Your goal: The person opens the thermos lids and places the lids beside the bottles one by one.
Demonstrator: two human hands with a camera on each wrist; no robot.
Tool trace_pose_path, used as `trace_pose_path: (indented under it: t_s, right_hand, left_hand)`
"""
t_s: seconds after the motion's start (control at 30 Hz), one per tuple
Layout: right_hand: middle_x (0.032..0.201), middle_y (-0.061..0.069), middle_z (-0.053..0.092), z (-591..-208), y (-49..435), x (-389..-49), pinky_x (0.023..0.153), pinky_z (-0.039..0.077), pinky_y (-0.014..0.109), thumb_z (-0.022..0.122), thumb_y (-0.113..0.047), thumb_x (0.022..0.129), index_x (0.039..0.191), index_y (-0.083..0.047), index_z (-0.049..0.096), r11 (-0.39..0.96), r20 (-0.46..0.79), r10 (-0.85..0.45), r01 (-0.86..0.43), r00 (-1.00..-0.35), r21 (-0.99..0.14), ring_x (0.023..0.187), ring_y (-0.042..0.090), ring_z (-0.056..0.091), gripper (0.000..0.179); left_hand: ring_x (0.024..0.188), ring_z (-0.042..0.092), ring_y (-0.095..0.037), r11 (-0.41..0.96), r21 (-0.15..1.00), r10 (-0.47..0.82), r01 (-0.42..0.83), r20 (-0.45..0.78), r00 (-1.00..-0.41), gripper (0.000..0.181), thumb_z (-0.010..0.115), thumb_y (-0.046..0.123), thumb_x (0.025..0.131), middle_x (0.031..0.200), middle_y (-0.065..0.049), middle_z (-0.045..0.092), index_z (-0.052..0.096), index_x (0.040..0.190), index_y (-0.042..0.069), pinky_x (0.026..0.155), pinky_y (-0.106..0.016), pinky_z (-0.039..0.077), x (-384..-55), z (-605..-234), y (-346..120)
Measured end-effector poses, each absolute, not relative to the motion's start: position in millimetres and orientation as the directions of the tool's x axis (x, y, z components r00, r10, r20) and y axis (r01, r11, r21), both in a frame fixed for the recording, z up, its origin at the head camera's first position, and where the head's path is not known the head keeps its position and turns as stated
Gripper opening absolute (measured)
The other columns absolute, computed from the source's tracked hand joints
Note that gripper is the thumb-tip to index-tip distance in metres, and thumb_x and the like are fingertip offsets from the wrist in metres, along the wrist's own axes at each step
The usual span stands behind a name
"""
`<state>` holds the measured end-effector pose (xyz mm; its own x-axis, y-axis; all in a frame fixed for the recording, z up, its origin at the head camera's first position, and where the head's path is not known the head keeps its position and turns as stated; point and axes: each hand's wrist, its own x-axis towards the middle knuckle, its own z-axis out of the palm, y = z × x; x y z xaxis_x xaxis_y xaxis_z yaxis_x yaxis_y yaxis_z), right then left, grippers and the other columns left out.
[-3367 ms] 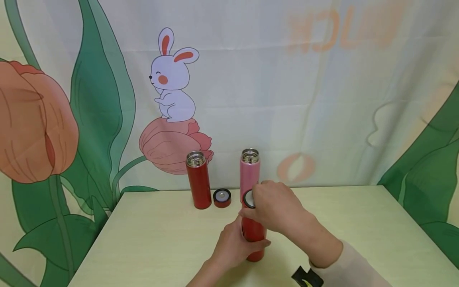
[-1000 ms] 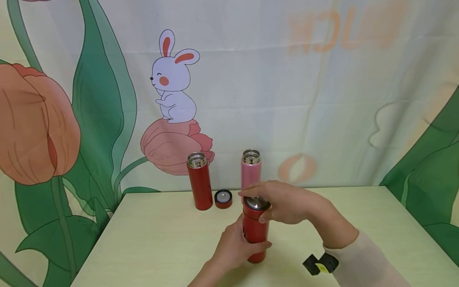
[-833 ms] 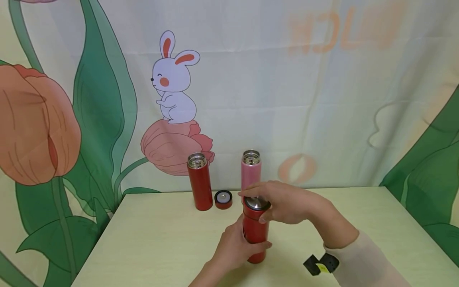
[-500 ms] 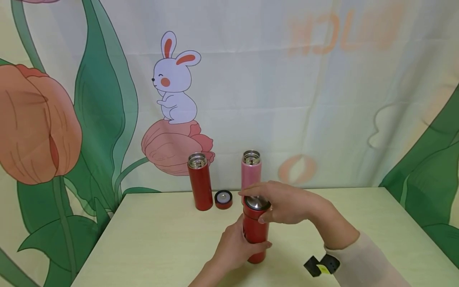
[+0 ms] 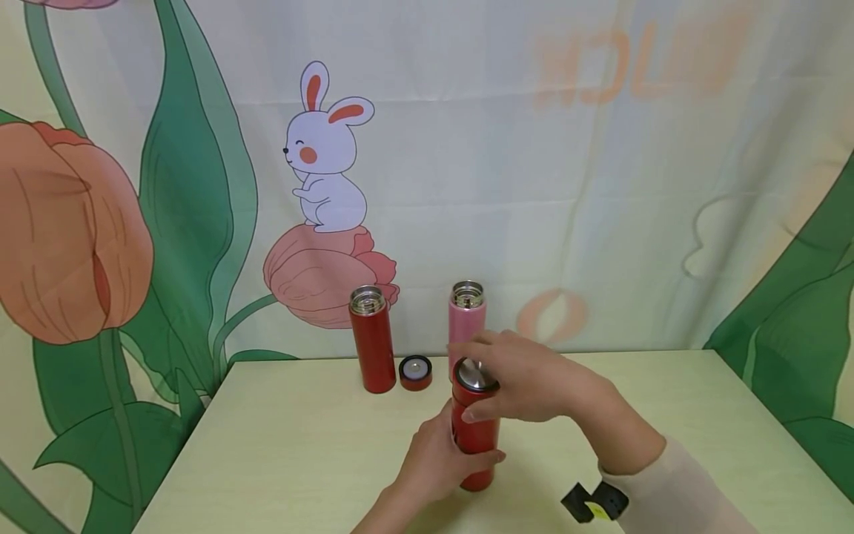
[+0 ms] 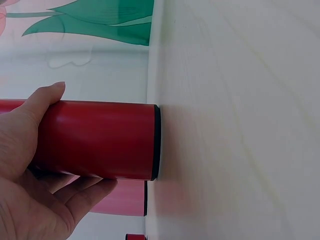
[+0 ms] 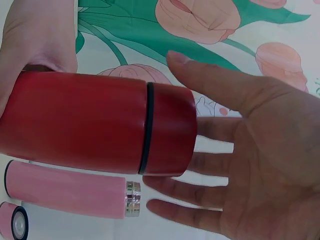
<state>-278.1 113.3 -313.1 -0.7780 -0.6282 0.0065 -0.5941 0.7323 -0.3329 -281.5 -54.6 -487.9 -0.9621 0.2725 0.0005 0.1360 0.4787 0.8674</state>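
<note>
My left hand [image 5: 437,456] grips the lower body of a red thermos flask [image 5: 477,434] that stands upright on the table, its screw lid [image 7: 172,130] seated on top. Around that lid hovers my right hand [image 5: 534,378]; in the right wrist view its fingers are spread fairly straight and its thumb is lifted off the lid's side. Behind stands a pink thermos [image 5: 467,322] with its steel neck bare. A second red thermos [image 5: 373,348], also lidless, is to the left, with a red lid [image 5: 416,372] lying inner side up beside it.
A pink lid [image 7: 17,224] shows near the pink thermos's base in the right wrist view; the head view hides it. The pale table [image 5: 293,437] ends at a printed curtain [image 5: 640,222] with a rabbit and tulips.
About three seconds ago my right hand held the lid tilted by the flask's top. Then it gripped the seated lid; now thumb and fingers have loosened and shifted. My left hand has kept its hold.
</note>
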Motion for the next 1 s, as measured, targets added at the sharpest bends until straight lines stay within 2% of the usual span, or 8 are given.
trace_pose_path:
  t_s: [0.1, 0.17, 0.3, 0.53, 0.63, 0.8, 1.0]
  right_hand:
    - [0.135, 0.003, 0.061, -312, 109, -273, 0.094, 0.056, 0.042, 0.083, -0.044, 0.087, 0.147, -0.02, 0.055, 0.779, 0.019, -0.579, -0.56, -0.815, -0.282, 0.118, 0.023, 0.059, 0.07]
    - [0.131, 0.003, 0.062, -312, 106, -270, 0.09, 0.057, 0.041, 0.082, -0.053, 0.085, 0.145, -0.02, 0.057, 0.809, 0.023, -0.545, -0.533, -0.838, -0.247, 0.113, 0.022, 0.062, 0.073]
    - [0.114, 0.003, 0.063, -311, 99, -264, 0.078, 0.056, 0.035, 0.079, -0.063, 0.082, 0.139, -0.016, 0.06, 0.854, 0.023, -0.485, -0.479, -0.874, -0.203, 0.095, 0.017, 0.063, 0.076]
    - [0.091, 0.004, 0.055, -313, 86, -255, 0.06, 0.049, 0.03, 0.077, -0.067, 0.082, 0.129, -0.005, 0.061, 0.92, 0.032, -0.347, -0.347, -0.937, -0.18, 0.071, 0.018, 0.057, 0.08]
    - [0.085, 0.005, 0.052, -315, 81, -253, 0.055, 0.046, 0.031, 0.075, -0.069, 0.082, 0.113, -0.005, 0.064, 0.935, 0.058, -0.308, -0.314, -0.95, -0.167, 0.064, 0.02, 0.055, 0.072]
    - [0.083, 0.006, 0.052, -322, 74, -250, 0.053, 0.048, 0.032, 0.076, -0.066, 0.084, 0.094, -0.006, 0.064, 0.949, 0.126, -0.277, -0.292, -0.953, -0.122, 0.06, 0.021, 0.052, 0.062]
    - [0.078, 0.008, 0.051, -327, 71, -249, 0.052, 0.052, 0.034, 0.081, -0.055, 0.085, 0.092, -0.002, 0.066, 0.953, 0.214, -0.287, -0.302, -0.934, -0.04, 0.059, 0.022, 0.055, 0.056]
  left_hand:
    - [0.115, 0.065, -0.02, 0.486, 0.864, 0.269, 0.13, -0.006, -0.963, 0.082, 0.086, 0.055, 0.078, 0.126, 0.004, 0.069, 0.047, 0.143, 0.022, 0.095, -0.049, 0.059, -282, -488, -55]
    - [0.115, 0.065, -0.02, 0.488, 0.863, 0.266, 0.126, -0.01, -0.964, 0.084, 0.087, 0.055, 0.078, 0.126, 0.004, 0.069, 0.047, 0.144, 0.022, 0.094, -0.049, 0.06, -282, -488, -55]
    - [0.114, 0.065, -0.019, 0.497, 0.857, 0.266, 0.138, 0.0, -0.964, 0.083, 0.086, 0.055, 0.078, 0.125, 0.004, 0.07, 0.048, 0.144, 0.022, 0.093, -0.047, 0.06, -282, -489, -55]
    - [0.113, 0.064, -0.016, 0.5, 0.846, 0.294, 0.186, 0.037, -0.955, 0.079, 0.085, 0.056, 0.08, 0.124, 0.007, 0.069, 0.048, 0.141, 0.022, 0.095, -0.046, 0.059, -281, -490, -57]
    - [0.113, 0.064, -0.014, 0.495, 0.844, 0.298, 0.204, 0.056, -0.953, 0.077, 0.084, 0.056, 0.081, 0.123, 0.009, 0.07, 0.049, 0.141, 0.023, 0.096, -0.044, 0.058, -281, -490, -57]
    - [0.11, 0.066, -0.014, 0.531, 0.82, 0.281, 0.216, 0.07, -0.957, 0.079, 0.084, 0.059, 0.079, 0.12, 0.009, 0.071, 0.051, 0.14, 0.021, 0.093, -0.043, 0.058, -280, -490, -57]
    - [0.111, 0.068, -0.017, 0.531, 0.823, 0.267, 0.203, 0.065, -0.962, 0.083, 0.085, 0.058, 0.078, 0.122, 0.004, 0.072, 0.051, 0.141, 0.017, 0.095, -0.045, 0.059, -280, -490, -55]
